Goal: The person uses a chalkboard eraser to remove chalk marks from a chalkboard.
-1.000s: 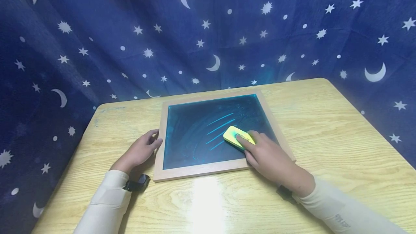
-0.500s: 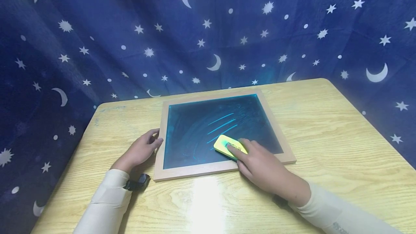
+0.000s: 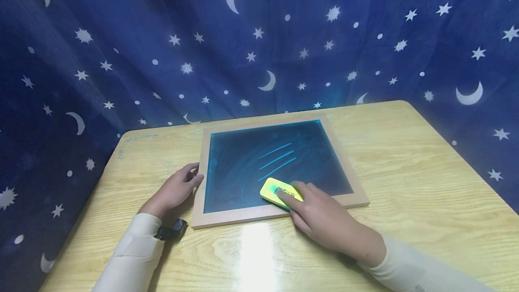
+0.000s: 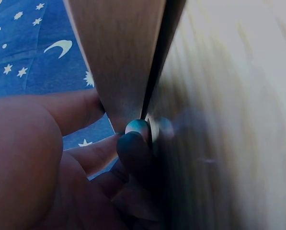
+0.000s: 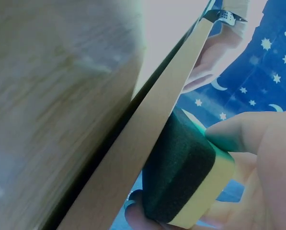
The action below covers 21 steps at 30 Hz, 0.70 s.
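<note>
A framed chalkboard (image 3: 231, 166) lies on the table, with three blue chalk strokes (image 3: 276, 160) near its middle. My left hand (image 3: 173, 191) holds the left side of its wooden frame; in the left wrist view, the thumb meets the frame edge (image 4: 116, 52) and curled fingertips reach low by the tabletop. My right hand (image 3: 324, 215) grips a yellow chalkboard eraser (image 3: 269, 188), thumb and fingers on opposite sides. Its dark felt (image 5: 178, 167) faces the board near the bottom of the frame, as the right wrist view shows. Blue dust marks some fingertips.
The wood-grain table (image 3: 405, 170) extends on both sides of the board. A blue curtain (image 3: 202, 21) with moons and stars hangs behind and along the sides. Glare (image 3: 257, 256) shines on the tabletop in front.
My right hand has slid the eraser left and toward the near edge of the board. The lowest chalk stroke has gone from view. My left hand has stayed in place.
</note>
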Tool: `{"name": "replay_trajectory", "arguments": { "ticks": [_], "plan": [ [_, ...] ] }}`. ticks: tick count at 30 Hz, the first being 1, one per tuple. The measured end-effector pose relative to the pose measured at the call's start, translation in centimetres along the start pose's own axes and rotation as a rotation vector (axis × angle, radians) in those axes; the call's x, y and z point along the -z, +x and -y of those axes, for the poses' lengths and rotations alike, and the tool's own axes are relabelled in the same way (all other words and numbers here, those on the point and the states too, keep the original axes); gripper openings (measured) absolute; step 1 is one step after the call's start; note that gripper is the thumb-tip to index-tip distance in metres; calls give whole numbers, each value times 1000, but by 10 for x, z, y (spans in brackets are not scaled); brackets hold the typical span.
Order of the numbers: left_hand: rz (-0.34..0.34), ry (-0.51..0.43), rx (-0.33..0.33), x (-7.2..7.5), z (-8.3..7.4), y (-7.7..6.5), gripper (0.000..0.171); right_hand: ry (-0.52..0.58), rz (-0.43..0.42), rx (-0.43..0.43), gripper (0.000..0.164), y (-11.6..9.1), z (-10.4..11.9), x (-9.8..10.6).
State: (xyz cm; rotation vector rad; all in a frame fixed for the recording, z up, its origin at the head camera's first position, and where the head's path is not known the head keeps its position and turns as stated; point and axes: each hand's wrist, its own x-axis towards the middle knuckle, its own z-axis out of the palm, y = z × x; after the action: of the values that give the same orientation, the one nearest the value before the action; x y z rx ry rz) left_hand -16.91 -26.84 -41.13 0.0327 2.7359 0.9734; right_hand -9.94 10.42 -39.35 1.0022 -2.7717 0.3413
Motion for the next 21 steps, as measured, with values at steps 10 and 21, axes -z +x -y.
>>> {"name": "replay_trajectory", "arguments": {
  "ticks": [10, 21],
  "plan": [
    [2, 4, -3, -2, 1, 0, 63, 17, -12, -30, 47, -1, -4, -5],
    [1, 1, 0, -1, 1, 0, 62, -14, -48, -70, 49, 2, -19, -5]
  ]
}}
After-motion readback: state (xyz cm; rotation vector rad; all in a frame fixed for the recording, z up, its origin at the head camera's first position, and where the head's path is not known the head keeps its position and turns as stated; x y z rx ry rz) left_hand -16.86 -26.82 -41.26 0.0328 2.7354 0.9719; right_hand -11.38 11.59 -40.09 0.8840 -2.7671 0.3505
